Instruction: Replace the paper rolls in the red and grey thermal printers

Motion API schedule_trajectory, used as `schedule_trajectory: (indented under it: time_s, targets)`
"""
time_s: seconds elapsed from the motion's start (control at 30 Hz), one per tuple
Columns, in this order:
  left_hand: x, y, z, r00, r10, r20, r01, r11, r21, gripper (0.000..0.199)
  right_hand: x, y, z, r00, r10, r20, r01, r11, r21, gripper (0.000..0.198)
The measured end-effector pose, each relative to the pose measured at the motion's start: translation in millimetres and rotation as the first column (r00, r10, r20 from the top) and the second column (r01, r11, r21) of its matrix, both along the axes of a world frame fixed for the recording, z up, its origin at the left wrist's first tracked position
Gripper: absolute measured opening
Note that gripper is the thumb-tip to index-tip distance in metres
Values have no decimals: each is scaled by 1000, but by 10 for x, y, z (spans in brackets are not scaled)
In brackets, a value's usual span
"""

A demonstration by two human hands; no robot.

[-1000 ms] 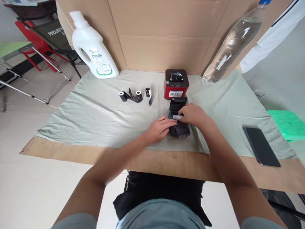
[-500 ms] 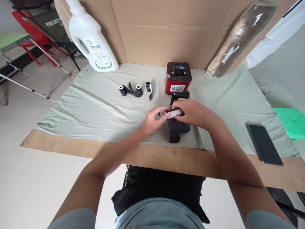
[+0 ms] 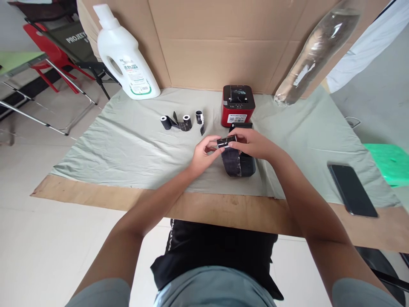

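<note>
My left hand (image 3: 205, 154) and my right hand (image 3: 254, 143) pinch the two ends of a small black paper roll (image 3: 226, 141), held level between them. From the roll a wide black paper strip (image 3: 231, 163) hangs down in front of a black device (image 3: 248, 166). That device lies on the cloth under my right hand, its black flap (image 3: 241, 125) showing behind my fingers. My hands and the strip hide much of it. Just beyond stands a red and black label printer (image 3: 238, 115) with a white sticker.
Several small black paper rolls (image 3: 187, 122) with loose ends lie on the grey-green cloth (image 3: 128, 149). A white detergent bottle (image 3: 128, 64) stands back left, a clear wrapped bottle-like object (image 3: 306, 68) leans back right. A phone (image 3: 352, 189) lies at right. A cardboard panel (image 3: 220, 59) stands behind.
The paper roll has turned from its pale side to its black printed side and moved slightly up and left. The hanging strip now ends higher. My right hand has shifted slightly.
</note>
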State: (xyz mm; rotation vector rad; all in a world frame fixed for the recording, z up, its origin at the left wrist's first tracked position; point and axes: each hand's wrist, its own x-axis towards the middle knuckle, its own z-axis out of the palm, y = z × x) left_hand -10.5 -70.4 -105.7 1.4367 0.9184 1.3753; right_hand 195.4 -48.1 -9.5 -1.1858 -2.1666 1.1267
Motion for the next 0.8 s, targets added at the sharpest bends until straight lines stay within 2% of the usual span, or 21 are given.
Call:
schedule_trajectory:
  time_s: [0.17, 0.3, 0.4, 0.57, 0.7, 0.8]
  targets:
    - [-3, 38, -33, 997, -43, 66, 47, 997, -57, 58, -66, -11, -62, 987, 25, -156, -17, 999, 52, 22]
    - [-8, 56, -24, 996, -32, 86, 35, 999, -34, 62, -105, -15, -95, 977, -64, -203, 65, 998, -2, 20]
    - [-15, 83, -29, 996, -46, 74, 51, 997, -61, 60, -117, 2, -127, 961, -74, -265, 90, 995, 47, 23]
    - [-26, 116, -62, 991, -33, 132, 41, 997, -58, 65, -174, -9, -148, 946, -206, -249, 210, 978, -11, 22]
    - [-34, 138, -99, 978, -101, 182, 128, 981, -148, 58, -270, -71, -175, 948, -220, -229, 250, 962, 111, 23]
    - [-42, 158, -114, 952, -108, 288, 165, 969, -185, 59, -348, -105, -168, 949, -256, -182, 290, 937, 194, 25]
